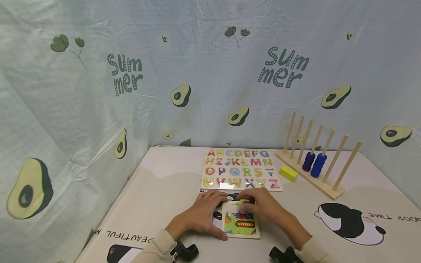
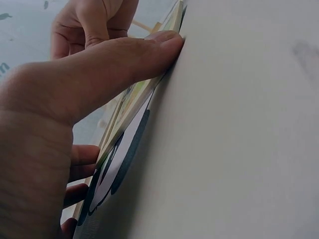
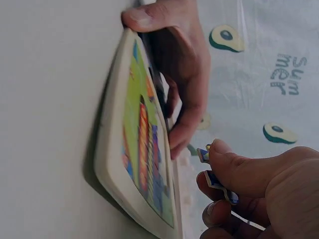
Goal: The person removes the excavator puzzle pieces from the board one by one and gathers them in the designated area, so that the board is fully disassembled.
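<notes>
1. Puzzle board (image 1: 244, 236): on the counter (image 1: 171, 175), on the wearer's side of the alphabet board (image 1: 242, 187); pictured pieces in its near part, pale bare strip toward its far edge.
2. Left hand (image 1: 207, 213): gripping the puzzle board along its left side, thumb at the near corner, fingers toward the far end.
3. Right hand (image 1: 265, 205): pinching a small blue-marked puzzle piece (image 3: 215, 181) between thumb and finger, over the far right part; impossible to tell whether one piece or two.
4. Likely fault, placement: a wrong turn of the puzzle piece, with jamming against its neighbours, owing to fingertips masking most of its outline.
5. Likely fault, loss of grip: a dropped puzzle piece, owing to its small size and narrow hold.
6. Likely fault, shifting: a skewed puzzle board and loosened pieces, from hard pressing at the right with bracing only at the left.
7. Writing, nearest outward: coloured capitals A to Z in four rows on the alphabet board; "BEAUTIFUL" and "GOOD TIME", both upside down, on the counter covering; "SUMMER", twice, each split over two lines, on the hanging cloth (image 1: 210, 65). No legible brand.
</notes>
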`<state>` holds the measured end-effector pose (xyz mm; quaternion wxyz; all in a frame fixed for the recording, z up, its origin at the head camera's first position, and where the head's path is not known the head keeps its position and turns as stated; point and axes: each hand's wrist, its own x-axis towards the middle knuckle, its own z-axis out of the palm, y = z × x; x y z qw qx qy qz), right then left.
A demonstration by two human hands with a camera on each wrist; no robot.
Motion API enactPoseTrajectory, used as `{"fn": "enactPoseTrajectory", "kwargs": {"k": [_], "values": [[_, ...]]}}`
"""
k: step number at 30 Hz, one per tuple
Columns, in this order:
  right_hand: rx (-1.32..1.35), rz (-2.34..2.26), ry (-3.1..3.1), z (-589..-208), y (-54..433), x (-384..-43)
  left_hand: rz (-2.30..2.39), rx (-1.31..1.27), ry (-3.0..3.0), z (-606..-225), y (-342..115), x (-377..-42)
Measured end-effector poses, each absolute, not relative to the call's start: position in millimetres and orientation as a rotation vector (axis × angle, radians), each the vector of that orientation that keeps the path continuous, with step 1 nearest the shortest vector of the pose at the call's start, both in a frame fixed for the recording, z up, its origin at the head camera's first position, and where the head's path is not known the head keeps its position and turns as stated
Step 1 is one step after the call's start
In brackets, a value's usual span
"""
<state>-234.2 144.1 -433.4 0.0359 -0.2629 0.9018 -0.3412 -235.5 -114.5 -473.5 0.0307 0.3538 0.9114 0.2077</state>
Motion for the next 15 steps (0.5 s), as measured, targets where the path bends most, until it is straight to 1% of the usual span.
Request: {"fn": "enactPoseTrajectory", "kwargs": {"k": [8,15], "values": [[-0.660,-1.099,2.814,-428.3,159.8,-240.9,0.645,1.096,2.814,-473.8,-114.1,-235.0],[-0.584,-1.118,2.870,-430.3,179.7,-250.4,0.645,1.095,2.820,-473.7,-113.8,-235.0]]}}
